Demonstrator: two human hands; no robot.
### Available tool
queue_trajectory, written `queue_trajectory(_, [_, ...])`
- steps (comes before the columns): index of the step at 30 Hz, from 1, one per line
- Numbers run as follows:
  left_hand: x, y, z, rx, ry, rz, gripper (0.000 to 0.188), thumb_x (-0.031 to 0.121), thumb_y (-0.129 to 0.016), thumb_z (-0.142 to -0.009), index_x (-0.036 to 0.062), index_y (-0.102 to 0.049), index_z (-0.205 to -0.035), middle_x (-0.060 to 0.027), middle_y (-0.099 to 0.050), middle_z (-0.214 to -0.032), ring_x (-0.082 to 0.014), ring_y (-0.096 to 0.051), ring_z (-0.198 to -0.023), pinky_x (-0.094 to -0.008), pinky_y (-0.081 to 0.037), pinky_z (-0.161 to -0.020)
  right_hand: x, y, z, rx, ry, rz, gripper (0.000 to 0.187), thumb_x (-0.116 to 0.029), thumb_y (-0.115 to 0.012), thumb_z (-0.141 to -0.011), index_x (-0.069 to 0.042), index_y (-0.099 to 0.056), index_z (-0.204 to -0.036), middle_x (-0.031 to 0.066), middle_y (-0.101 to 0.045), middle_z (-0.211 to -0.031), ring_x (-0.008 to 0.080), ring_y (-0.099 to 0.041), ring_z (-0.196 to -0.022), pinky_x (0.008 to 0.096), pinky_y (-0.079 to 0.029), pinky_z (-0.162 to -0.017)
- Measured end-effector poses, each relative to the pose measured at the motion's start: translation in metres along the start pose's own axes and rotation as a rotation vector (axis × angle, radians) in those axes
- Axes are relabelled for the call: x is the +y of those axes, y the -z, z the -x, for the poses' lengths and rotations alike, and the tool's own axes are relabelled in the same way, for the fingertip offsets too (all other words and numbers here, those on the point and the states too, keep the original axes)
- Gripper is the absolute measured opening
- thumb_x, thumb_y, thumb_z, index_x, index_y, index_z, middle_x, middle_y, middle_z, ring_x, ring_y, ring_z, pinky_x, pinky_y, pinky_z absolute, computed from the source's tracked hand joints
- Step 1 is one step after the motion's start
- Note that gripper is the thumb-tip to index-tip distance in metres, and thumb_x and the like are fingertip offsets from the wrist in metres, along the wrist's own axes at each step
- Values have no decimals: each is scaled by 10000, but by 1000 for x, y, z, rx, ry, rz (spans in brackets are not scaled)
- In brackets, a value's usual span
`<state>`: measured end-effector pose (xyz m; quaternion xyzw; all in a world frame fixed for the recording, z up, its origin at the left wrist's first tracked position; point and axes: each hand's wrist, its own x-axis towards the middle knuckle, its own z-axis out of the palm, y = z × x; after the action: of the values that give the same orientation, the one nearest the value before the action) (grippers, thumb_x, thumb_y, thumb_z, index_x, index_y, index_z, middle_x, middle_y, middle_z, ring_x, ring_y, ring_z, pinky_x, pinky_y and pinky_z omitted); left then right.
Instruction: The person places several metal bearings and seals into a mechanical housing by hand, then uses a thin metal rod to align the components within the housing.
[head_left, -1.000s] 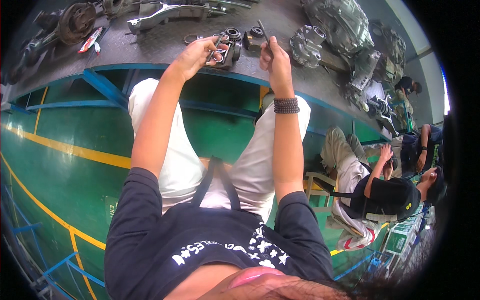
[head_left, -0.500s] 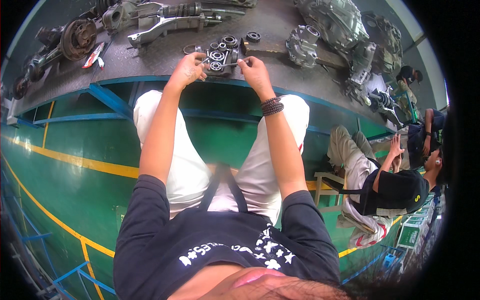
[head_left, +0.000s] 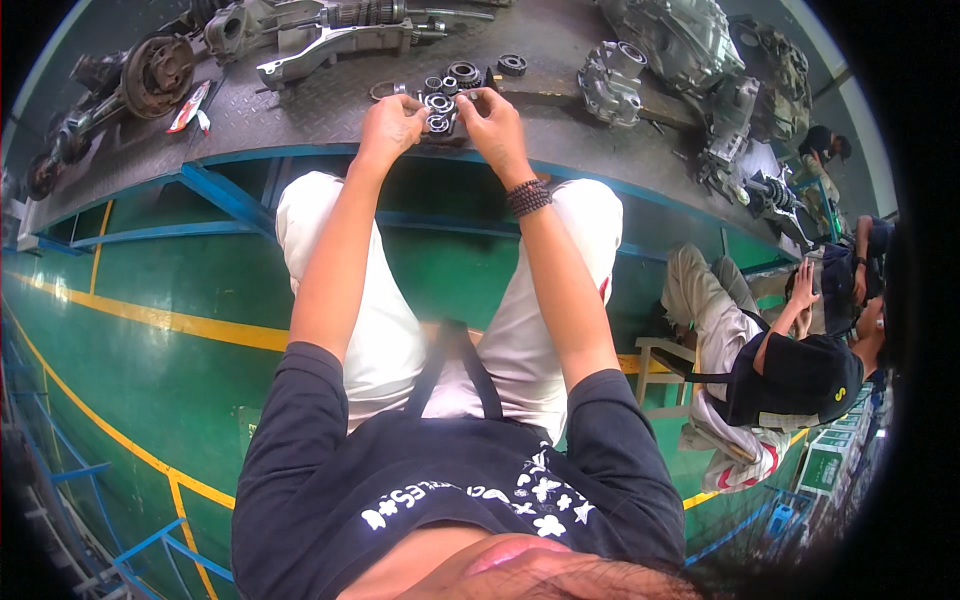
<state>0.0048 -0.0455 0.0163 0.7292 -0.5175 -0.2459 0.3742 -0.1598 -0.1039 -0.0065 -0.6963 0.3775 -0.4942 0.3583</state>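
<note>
While the bare left hand (head_left: 392, 128) and bare right hand (head_left: 493, 128) flank the dark bearing-studded metal block (head_left: 438, 104) near the front edge of the grey steel table (head_left: 300, 115), their curled fingers partly hide it; whether they grip anything cannot be told. Above, a ribbed silver casing (head_left: 678, 40) is cut off; below spreads glossy green floor (head_left: 160, 380) with yellow lines (head_left: 200, 324).
</note>
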Motion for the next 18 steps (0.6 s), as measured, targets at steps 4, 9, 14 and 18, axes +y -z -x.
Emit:
queue_trajectory(4, [-7,-4,-5,-25,-4,-36,288,255,-655,-927,22,-718,-1084,-76,-757,-846,-148,-702,-680,-304,-547,-702,1,-4,-1,-17,-14,14,239,-227,-659,-922,8,-686,-954,106,-725,-771,189,-699,-705,320,-524,-671])
queue_trajectory(9, [-28,-9,-15,24,-91,-165,270,217,-674,-909,26,-723,-1094,-84,-755,-852,-148,-698,-679,-302,-547,-705,5,-10,-3,-28,7,43,239,-224,-666,-908,8,-687,-961,124,-723,-777,221,-706,-718,336,-529,-680])
queue_trajectory(14, [-15,-2,-9,119,-118,-47,266,189,-751,-853,24,-738,-1061,-86,-748,-844,-137,-692,-690,-285,-542,-703,14,-7,-4,-31,13,32,247,-218,-672,-897,10,-691,-990,144,-723,-797,251,-711,-740,352,-535,-695])
queue_trajectory(18, [-13,1,-18,207,-171,294,310,210,-809,-824,2,-741,-1043,-84,-745,-872,-125,-685,-755,-266,-534,-705,18,-8,-5,-47,35,32,234,-210,-670,-900,-9,-698,-1017,158,-721,-822,249,-710,-745,352,-535,-698])
